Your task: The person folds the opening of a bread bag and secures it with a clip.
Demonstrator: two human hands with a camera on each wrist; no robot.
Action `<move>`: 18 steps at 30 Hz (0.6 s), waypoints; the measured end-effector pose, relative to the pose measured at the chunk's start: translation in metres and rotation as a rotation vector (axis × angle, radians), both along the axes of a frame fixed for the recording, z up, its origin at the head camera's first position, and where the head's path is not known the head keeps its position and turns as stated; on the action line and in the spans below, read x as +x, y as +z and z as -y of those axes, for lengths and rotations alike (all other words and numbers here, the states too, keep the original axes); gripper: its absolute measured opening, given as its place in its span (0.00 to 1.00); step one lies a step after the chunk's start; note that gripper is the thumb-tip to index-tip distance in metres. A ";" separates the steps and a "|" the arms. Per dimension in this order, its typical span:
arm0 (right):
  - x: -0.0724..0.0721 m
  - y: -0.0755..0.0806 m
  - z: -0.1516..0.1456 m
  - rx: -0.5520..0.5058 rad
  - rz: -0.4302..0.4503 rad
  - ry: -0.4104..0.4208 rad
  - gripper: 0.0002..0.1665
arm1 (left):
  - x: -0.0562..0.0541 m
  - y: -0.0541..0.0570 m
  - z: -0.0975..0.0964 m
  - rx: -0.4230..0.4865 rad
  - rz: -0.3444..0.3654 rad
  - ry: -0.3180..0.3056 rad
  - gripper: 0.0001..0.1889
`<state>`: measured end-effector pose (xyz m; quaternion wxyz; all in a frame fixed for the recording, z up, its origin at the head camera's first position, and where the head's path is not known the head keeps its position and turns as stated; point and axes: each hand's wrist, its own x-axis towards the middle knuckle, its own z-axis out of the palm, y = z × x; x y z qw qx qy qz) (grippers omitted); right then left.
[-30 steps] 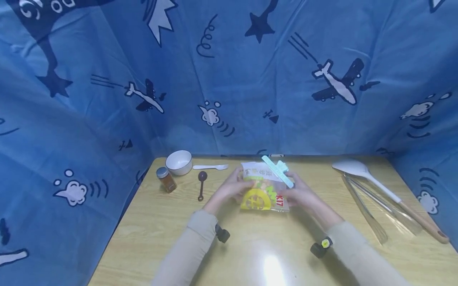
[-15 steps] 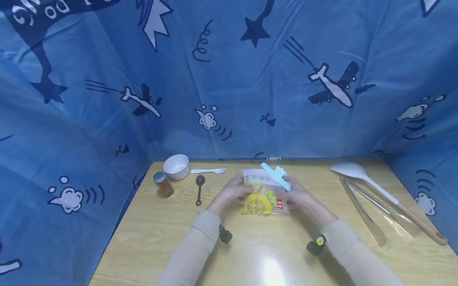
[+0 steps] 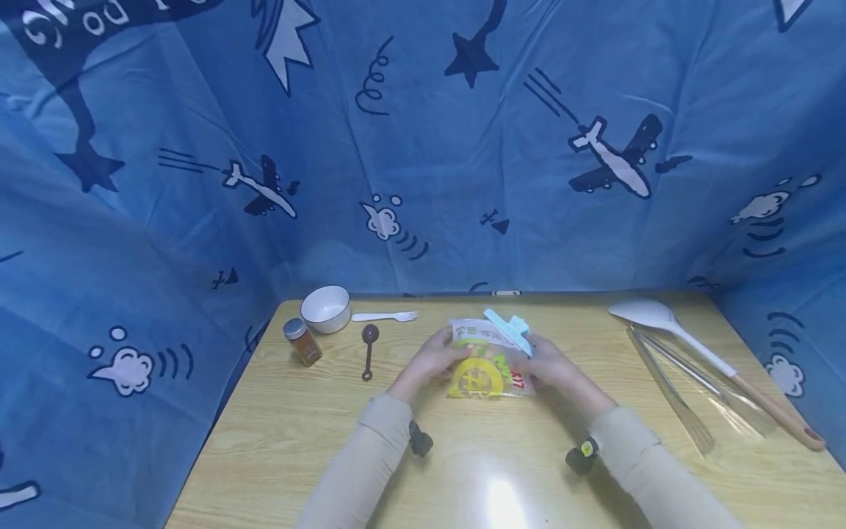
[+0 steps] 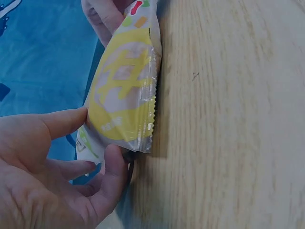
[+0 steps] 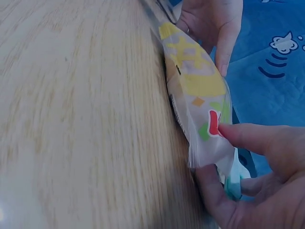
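A clear, yellow-printed snack bag (image 3: pixel 477 376) stands over the middle of the table, between my two hands. My left hand (image 3: pixel 432 356) grips its left side; in the left wrist view the thumb (image 4: pixel 66 121) presses the front and other fingers curl behind and below. On the bag's right side, my right hand (image 3: pixel 550 361) pinches it with the thumb on the red mark and fingers behind. A light blue bag clip (image 3: pixel 509 330) sits aslant across the upper right corner, close to the right fingers. The right wrist view shows part of the clip (image 5: pixel 233 185) behind the bag.
At the left are a white bowl (image 3: pixel 327 308), a spice jar (image 3: pixel 302 342), a white fork (image 3: pixel 386 317) and a brown spoon (image 3: pixel 369 351). A long-handled white ladle (image 3: pixel 644 312) and metal tongs (image 3: pixel 670 389) lie right. A blue curtain (image 3: pixel 423 147) hangs behind.
The bag's top has tipped slightly and sits a little lower, and the clip slants more steeply. Both hands keep their hold. The whole head view has shifted slightly.
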<state>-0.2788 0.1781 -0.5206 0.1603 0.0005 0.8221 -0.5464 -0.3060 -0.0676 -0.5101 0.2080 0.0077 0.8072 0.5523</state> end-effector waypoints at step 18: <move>0.028 0.016 -0.045 0.710 -0.545 0.041 0.44 | 0.024 0.024 0.031 -0.589 -0.453 -0.076 0.42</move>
